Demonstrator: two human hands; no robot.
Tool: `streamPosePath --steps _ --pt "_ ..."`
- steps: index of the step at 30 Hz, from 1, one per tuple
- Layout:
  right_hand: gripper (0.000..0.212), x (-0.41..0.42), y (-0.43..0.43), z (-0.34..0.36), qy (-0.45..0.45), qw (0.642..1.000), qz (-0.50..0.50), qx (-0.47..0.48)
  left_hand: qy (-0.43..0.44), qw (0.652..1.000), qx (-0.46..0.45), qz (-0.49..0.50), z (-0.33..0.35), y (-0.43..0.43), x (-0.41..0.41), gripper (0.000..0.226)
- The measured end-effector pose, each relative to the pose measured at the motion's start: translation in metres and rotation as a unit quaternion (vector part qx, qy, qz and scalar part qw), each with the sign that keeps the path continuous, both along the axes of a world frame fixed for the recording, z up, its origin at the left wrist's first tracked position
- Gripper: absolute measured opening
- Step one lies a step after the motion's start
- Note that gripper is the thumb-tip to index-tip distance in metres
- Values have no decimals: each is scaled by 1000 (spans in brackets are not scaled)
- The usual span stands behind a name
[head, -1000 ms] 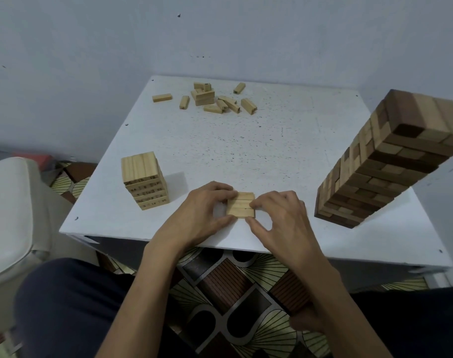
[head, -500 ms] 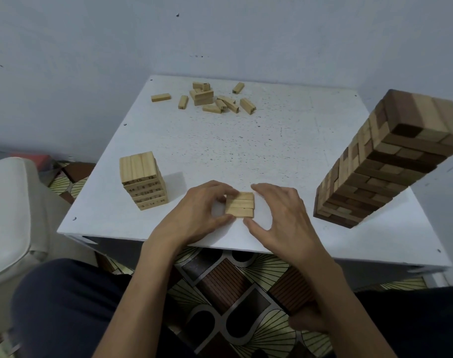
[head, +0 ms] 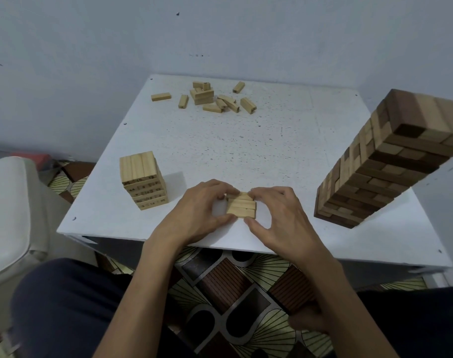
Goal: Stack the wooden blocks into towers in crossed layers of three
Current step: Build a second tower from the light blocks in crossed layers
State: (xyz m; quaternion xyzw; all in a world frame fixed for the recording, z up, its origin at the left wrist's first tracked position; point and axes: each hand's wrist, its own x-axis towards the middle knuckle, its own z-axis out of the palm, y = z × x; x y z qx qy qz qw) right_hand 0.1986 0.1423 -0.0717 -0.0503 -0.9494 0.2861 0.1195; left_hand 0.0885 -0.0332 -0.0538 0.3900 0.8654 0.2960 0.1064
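Note:
A flat layer of three pale wooden blocks [head: 241,207] lies near the front edge of the white table [head: 246,146]. My left hand [head: 197,213] curls round its left end, fingertips on the far block and thumb at the near corner. My right hand [head: 279,215] pinches the right end, fingers on the far block and thumb by the near side. A short tower of pale numbered blocks [head: 142,180] stands to the left. Several loose blocks [head: 215,98] lie scattered at the far side.
A tall tower of mixed dark and light blocks [head: 382,161] rises at the right, close to the table's edge. A white chair [head: 11,210] stands left of the table. My knees and a patterned floor [head: 233,301] show below the front edge.
Both hands have closed in a little on the three-block layer, with fingertips now over its far block. The layer stays in the same place.

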Motion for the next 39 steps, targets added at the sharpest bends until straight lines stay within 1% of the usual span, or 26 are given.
streamPosePath --steps 4,8,12,15,20,24,28,39 --pt "36 1 -1 -3 34 999 -20 19 4 1000 2 -4 0 0 1 42" --pt "36 0 -3 -5 57 997 -30 40 5 1000 2 -3 2 0 3 39" --pt "27 -1 -3 -8 72 995 -29 58 1 1000 4 0 4 0 4 34" --pt "24 -1 -3 -9 76 995 -27 61 -1 1000 5 1 4 -1 4 33" --pt "30 -2 -4 -9 81 994 -30 67 -5 1000 2 2 2 0 3 32" --pt "43 0 -3 -6 70 996 -28 48 -6 1000 6 2 3 -1 3 31" --pt "58 1 -1 -2 31 999 -19 14 -3 1000 1 5 5 -1 4 30" --pt "53 -1 0 -3 18 1000 -7 10 -19 1000 8 8 7 0 5 28"
